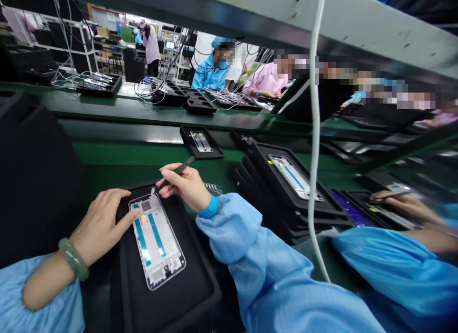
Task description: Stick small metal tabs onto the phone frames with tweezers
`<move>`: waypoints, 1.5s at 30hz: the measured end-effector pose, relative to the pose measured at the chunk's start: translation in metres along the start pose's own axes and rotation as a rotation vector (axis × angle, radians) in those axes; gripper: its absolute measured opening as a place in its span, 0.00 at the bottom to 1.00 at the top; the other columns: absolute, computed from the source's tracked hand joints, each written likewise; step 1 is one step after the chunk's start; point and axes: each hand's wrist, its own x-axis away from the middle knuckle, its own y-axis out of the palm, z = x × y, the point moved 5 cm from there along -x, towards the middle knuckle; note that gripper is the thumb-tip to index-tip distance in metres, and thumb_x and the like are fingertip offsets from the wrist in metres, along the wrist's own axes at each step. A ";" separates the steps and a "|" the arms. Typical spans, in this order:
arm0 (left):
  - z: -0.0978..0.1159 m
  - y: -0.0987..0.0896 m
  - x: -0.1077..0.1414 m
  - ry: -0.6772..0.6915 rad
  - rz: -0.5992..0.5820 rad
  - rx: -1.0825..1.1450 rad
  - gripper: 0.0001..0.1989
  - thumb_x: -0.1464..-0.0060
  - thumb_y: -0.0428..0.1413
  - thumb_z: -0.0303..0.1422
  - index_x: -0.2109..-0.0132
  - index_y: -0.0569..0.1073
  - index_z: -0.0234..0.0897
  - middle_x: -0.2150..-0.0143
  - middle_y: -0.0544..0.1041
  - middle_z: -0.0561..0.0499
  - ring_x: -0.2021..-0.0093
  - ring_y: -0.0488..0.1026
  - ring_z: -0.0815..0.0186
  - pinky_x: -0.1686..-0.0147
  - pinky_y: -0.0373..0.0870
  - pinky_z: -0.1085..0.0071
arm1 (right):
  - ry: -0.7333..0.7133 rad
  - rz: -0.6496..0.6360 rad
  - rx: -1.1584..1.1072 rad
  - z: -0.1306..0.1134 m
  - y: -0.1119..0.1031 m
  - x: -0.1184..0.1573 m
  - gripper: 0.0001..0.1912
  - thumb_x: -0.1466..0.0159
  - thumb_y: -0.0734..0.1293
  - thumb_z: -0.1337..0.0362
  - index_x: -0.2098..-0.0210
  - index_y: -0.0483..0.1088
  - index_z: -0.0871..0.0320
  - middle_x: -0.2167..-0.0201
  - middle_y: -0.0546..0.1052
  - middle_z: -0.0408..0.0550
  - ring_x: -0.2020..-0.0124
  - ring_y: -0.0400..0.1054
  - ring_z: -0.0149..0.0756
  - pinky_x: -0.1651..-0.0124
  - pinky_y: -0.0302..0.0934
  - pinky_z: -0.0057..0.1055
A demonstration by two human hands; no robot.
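A phone's silver mid-frame (161, 247) with two blue adhesive strips lies in a black foam tray (200, 285) in front of me. My left hand (103, 216) rests at its upper left side, thumb stretched onto the frame near a small orange part (143, 218). The other left fingers lie along the tray's edge, apart from the thumb. In my right hand (189, 185) is a pair of black tweezers (184, 165), pinched between thumb and fingers, over the top end of the frame. Near their lower end sits a small pale piece (153, 190); whether the tips grip it I cannot tell.
Stacked black trays (286, 199) stand to my right, the top one holding another phone frame (295, 177). Another tray (202, 143) lies ahead. A white cable (315, 132) hangs down at right. A co-worker's hand (408, 204) works at far right. A dark block (32, 180) stands left.
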 end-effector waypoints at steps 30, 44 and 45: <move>-0.003 0.026 0.021 0.104 -0.054 -0.005 0.11 0.47 0.53 0.36 0.56 0.64 0.43 0.46 0.68 0.48 0.39 0.56 0.57 0.43 0.57 0.50 | 0.213 -0.149 0.137 0.045 0.012 -0.017 0.19 0.49 0.70 0.54 0.67 0.66 0.62 0.78 0.72 0.42 0.80 0.72 0.30 0.76 0.70 0.24; -0.002 0.027 0.021 0.138 -0.065 -0.040 0.14 0.46 0.53 0.37 0.53 0.64 0.43 0.46 0.67 0.48 0.39 0.56 0.57 0.43 0.57 0.51 | 0.185 -0.178 0.198 0.045 0.013 -0.017 0.17 0.47 0.69 0.55 0.66 0.66 0.61 0.78 0.73 0.42 0.79 0.72 0.30 0.75 0.70 0.25; -0.002 0.027 0.022 0.139 -0.069 -0.042 0.14 0.46 0.53 0.37 0.52 0.64 0.43 0.46 0.67 0.48 0.39 0.56 0.57 0.43 0.57 0.51 | 0.181 -0.180 0.205 0.045 0.013 -0.017 0.17 0.46 0.69 0.55 0.66 0.66 0.61 0.78 0.72 0.42 0.79 0.72 0.30 0.75 0.70 0.25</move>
